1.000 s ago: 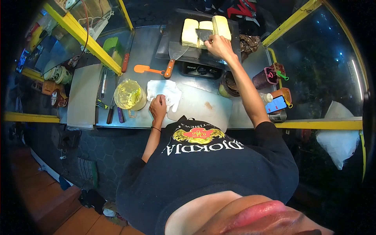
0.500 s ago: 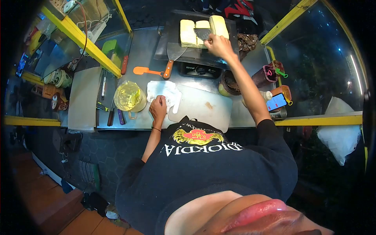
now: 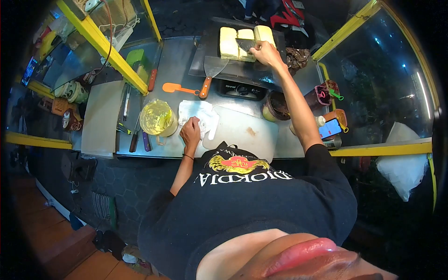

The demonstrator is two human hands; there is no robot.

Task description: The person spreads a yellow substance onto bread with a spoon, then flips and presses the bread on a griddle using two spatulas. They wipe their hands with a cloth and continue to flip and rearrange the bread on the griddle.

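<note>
My right hand [image 3: 267,54] is closed on a dark flat scraper [image 3: 246,45], whose blade lies against the middle one of three yellow bread blocks [image 3: 228,43] on the black griddle [image 3: 204,64]. Closed and resting on a white cloth [image 3: 190,110], my left hand [image 3: 191,132] has its fingertips hidden from view. Beside the cloth are a tub of yellow spread [image 3: 157,116] and a white cutting board [image 3: 242,130]. A wide metal spatula with a wooden handle [image 3: 205,87] leans on the griddle's front edge.
An orange spatula [image 3: 179,88] lies left of the stove [image 3: 241,90]. Knives [image 3: 134,141] are at the left. A dark-filled tub [image 3: 276,107], pink container [image 3: 317,96] and phone [image 3: 330,128] stand or lie at the right. Yellow frame posts [image 3: 105,46] flank the counter.
The whole view has shifted slightly, so the counter items appear a little right and lower. My right hand and the scraper remain at the middle block. My left hand stays closed by the cloth.
</note>
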